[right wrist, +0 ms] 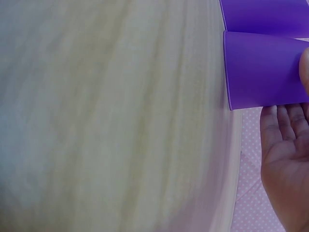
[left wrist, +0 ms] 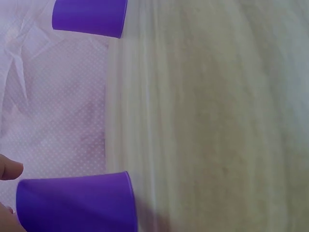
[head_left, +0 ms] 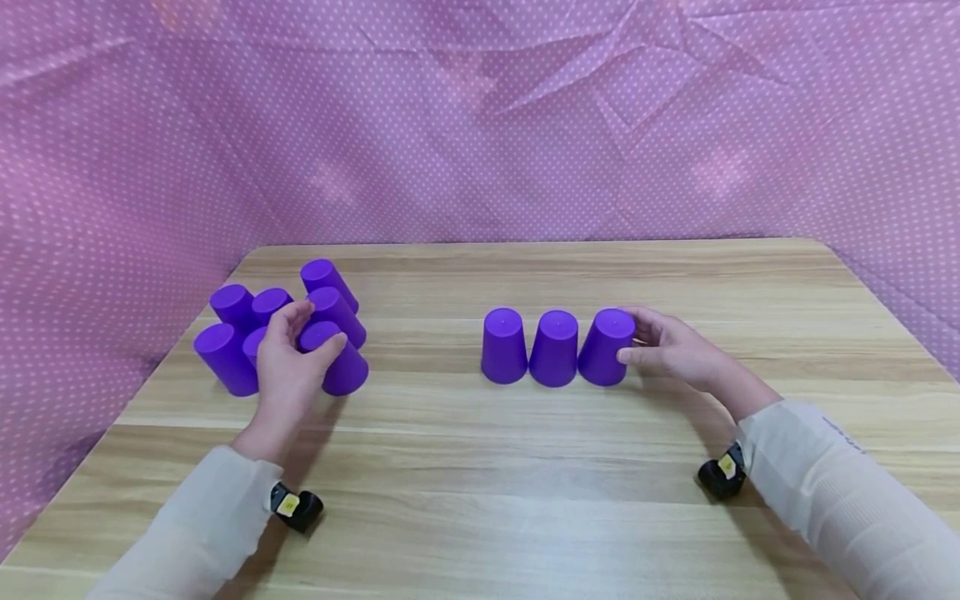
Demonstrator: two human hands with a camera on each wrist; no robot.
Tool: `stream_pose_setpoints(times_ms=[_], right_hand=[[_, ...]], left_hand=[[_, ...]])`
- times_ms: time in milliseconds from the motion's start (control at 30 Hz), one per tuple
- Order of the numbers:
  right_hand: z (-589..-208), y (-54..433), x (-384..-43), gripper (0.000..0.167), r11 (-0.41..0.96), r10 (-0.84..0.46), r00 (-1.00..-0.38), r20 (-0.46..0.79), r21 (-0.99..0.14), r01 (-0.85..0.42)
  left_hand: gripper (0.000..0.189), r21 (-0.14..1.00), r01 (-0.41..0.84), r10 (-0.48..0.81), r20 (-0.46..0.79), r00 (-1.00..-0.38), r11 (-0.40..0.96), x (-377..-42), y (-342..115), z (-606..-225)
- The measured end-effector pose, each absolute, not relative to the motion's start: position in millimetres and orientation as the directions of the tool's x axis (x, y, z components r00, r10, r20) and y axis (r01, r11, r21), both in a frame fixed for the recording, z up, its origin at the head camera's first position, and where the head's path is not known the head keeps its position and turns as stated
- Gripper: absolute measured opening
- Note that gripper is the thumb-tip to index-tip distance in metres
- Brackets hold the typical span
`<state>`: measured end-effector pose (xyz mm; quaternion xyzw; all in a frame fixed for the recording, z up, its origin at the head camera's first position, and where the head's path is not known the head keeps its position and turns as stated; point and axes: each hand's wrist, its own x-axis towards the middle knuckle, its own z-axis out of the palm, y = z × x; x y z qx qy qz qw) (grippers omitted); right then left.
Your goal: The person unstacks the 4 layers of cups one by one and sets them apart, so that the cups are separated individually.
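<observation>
Upside-down purple cups stand on the wooden table in two groups. At the left, my left hand (head_left: 288,358) arches over the cluster, its thumb and fingers spread about the near right cup (head_left: 347,375). The left wrist view shows a small gap between the thumb (left wrist: 10,169) and that cup's wall. Three cups form a row near the middle: a left cup (head_left: 504,348), a middle cup (head_left: 554,350) and a right cup (head_left: 604,350). My right hand (head_left: 671,354) holds the right cup from its outer side, thumb in front and fingers behind; the cup leans slightly.
Other purple cups (head_left: 225,358) crowd close together under and beyond the left hand. The wooden table (head_left: 480,483) ends at a far edge before a pink dotted cloth (head_left: 465,125). A small black camera is strapped to each sleeve.
</observation>
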<state>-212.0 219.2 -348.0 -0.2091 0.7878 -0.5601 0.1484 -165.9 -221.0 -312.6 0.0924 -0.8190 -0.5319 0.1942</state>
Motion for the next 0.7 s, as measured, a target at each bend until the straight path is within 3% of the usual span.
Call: stream_pose_setpoints(times_ms=[367, 700], right_hand=[[-345.8, 218.5, -212.0, 0.057, 0.271, -0.501, -0.865, 0.004, -0.949, -0.162], [-344.9, 219.3, -211.7, 0.056, 0.276, -0.499, -0.867, -0.007, -0.949, -0.151]], left_hand=[[0.055, 0.839, 0.153, -0.312, 0.355, -0.881, 0.523, -163.8, -205.5, -299.4], [0.050, 0.835, 0.256, -0.236, 0.408, -0.882, 0.487, -164.3, -184.5, -293.1]])
